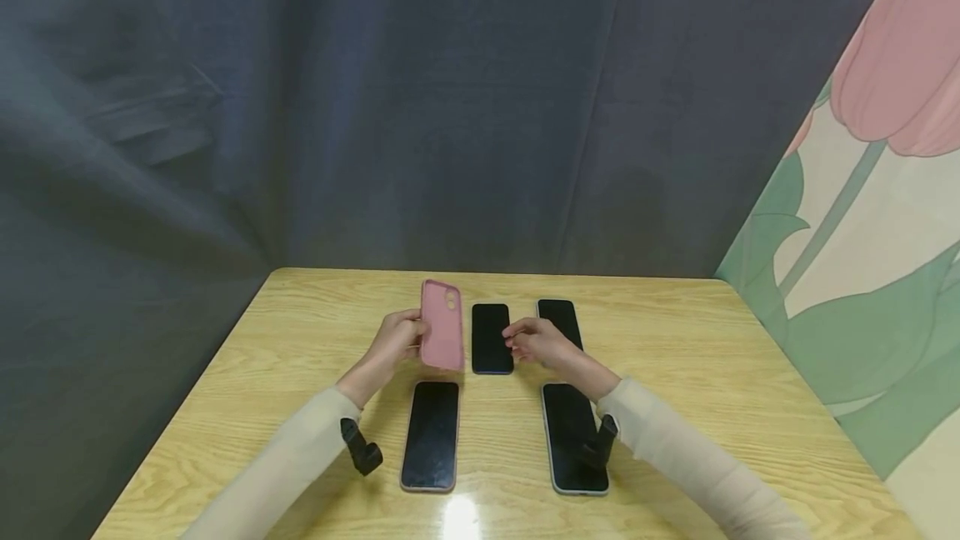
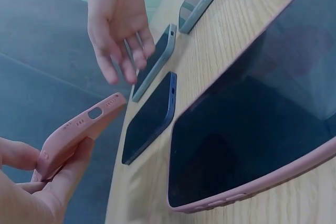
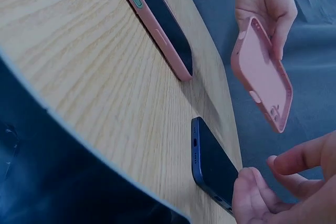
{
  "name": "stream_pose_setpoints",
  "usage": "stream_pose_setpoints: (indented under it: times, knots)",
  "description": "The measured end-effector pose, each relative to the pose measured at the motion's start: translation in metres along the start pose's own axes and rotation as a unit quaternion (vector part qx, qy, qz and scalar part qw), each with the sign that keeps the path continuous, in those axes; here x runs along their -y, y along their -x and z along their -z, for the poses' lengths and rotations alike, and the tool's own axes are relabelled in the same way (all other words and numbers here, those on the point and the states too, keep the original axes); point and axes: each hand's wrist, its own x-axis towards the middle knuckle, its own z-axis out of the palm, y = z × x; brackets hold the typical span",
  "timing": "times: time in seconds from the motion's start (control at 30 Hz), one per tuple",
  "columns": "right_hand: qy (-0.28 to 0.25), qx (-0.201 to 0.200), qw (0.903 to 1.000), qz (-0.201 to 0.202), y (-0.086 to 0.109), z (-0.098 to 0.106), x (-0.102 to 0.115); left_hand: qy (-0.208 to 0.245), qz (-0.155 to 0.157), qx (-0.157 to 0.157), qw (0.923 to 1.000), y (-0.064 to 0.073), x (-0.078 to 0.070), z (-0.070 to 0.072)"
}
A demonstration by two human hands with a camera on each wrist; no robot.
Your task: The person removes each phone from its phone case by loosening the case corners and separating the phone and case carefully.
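Note:
An empty pink phone case (image 1: 442, 332) is held up by my left hand (image 1: 392, 337), thumb and fingers pinching its left edge. The case stands tilted over the table, its hollow side and camera cutout showing in the head view. Right beside it lies a bare dark-blue phone (image 1: 491, 340), screen up. My right hand (image 1: 536, 340) hovers at that phone's right edge with loosely extended fingers and holds nothing. In the right wrist view its fingertips (image 3: 247, 174) overlap the phone's far end.
Nearer me on the wooden table (image 1: 330, 307) lie a phone in a pink case (image 1: 431, 432) and, to the right, one in a pale case (image 1: 570, 432). Another cased phone (image 1: 558, 315) lies behind my right hand, partly hidden. A dark curtain (image 1: 480, 107) hangs behind the table.

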Motion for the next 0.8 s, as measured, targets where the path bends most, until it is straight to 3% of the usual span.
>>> stream_pose_setpoints:
  times: [0.47, 0.67, 0.8]
  knots:
    - [0.000, 0.005, 1.0000, 0.007, 0.013, 0.011, -0.004, 0.002, 0.035, -0.016, 0.9993, -0.026, 0.031, 0.005]
    - [-0.005, 0.004, 1.0000, 0.002, 0.012, 0.012, -0.008, -0.025, 0.045, -0.018, 0.9985, -0.032, 0.039, 0.009]
    - [-0.004, 0.009, 0.9999, 0.007, 0.016, 0.013, -0.004, -0.048, 0.035, -0.015, 0.9981, -0.035, 0.040, 0.011]
